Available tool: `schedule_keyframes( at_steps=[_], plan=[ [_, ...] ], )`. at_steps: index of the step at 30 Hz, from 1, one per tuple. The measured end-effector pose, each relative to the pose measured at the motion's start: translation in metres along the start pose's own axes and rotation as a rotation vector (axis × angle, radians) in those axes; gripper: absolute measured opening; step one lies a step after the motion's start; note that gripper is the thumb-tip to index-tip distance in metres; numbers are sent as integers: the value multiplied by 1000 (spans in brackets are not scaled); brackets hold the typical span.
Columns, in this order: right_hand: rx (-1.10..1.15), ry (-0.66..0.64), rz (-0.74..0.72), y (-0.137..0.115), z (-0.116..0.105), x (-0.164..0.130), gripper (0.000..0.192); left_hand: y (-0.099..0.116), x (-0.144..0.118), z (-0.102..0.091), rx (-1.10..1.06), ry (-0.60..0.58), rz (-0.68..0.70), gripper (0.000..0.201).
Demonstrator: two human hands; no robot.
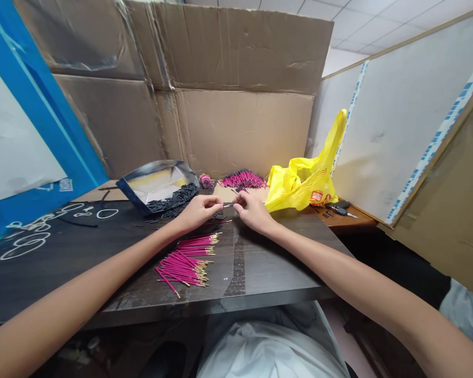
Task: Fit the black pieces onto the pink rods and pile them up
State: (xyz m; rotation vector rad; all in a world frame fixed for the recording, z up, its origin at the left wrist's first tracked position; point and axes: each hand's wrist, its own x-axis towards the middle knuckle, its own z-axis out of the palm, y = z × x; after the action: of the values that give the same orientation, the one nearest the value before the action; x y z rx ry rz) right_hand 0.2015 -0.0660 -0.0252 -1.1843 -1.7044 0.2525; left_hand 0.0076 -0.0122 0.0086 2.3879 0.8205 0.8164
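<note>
Over the dark table, my left hand (200, 211) and my right hand (253, 211) face each other with their fingertips pinched together. A thin dark piece with a shiny metal part (227, 205) spans the small gap between them, and both hands grip it; its ends are hidden in the fingers. Nearer to me lies a loose row of magenta rods with brass-coloured tips (183, 265), their tips pointing right. Behind my left hand, many short black tubes (173, 199) spill out of an open bag (132, 191).
A heap of magenta rods with dark ends (243, 178) lies at the back, beside a bundle of similar rods (206, 181). To the right stands a yellow plastic bag (299, 184), near a dark-handled tool (339, 209). White loops (27, 241) lie left; cardboard (244, 121) walls the back.
</note>
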Motion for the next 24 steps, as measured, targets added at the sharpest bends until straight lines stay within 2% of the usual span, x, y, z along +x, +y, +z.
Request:
schedule_keyframes(
  at_steps=[2,5,8,13,17,24],
  plan=[
    [-39,-29,-61,-11,-4,-3,11,-3,1,-1,6,29,-4,32],
    [-58,-115,-226,-31,-7,-10,15,-8,1,-3,6,69,4,29],
    [-94,-115,-301,-38,-1,-15,17,-12,1,-4,-18,75,10,29],
    [-123,-88,-232,-18,11,-13,12,-9,0,-3,-96,19,-2,28],
    [-115,-17,-157,-2,6,-7,11,-3,-1,-1,-109,3,-1,28],
    [-51,14,-98,-1,1,-4,9,1,-2,2,-130,-4,6,28]
  ],
)
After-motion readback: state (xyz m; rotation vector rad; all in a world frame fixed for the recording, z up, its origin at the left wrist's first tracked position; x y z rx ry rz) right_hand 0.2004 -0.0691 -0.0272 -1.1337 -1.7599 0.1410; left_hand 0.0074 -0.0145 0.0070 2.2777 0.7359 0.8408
